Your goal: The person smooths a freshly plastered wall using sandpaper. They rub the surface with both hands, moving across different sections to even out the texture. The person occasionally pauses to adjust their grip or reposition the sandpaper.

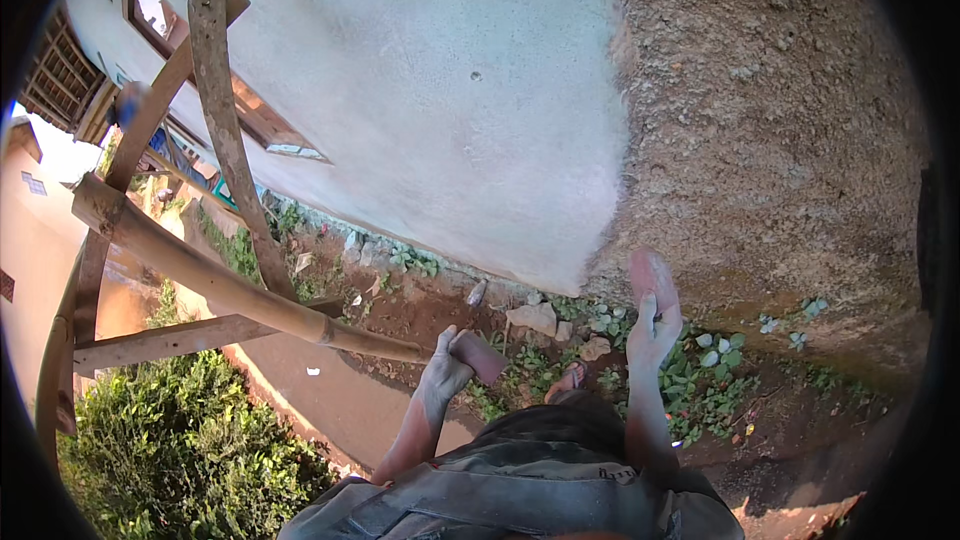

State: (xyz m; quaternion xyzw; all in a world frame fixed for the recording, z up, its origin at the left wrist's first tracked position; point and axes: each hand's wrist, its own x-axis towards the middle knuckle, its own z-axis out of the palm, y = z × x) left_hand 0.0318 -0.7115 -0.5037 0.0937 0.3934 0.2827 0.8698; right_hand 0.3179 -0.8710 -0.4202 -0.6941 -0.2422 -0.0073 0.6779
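Observation:
In my left hand [443, 376], dusted white, is a reddish-brown piece that looks like sandpaper [482, 358], with the fingers closed round one end. That hand is beside the near end of a bamboo pole [215, 275]; whether they touch I cannot tell. My right hand [655, 338], also dusty, grips a second reddish piece like sandpaper [651, 275], pale with powder, which points up toward the wall's foot. Ahead stands a smooth whitish-blue wall [430, 100], meeting a rough brown unsmoothed stretch [770, 130] on the right.
Crossed wooden boards [222, 110] and the bamboo make a frame at my left. Stones [532, 318] and low plants [712, 352] line the wall's foot. A leafy bush [190, 440] grows at lower left. Another person [130, 105] is far back along the wall, near window openings.

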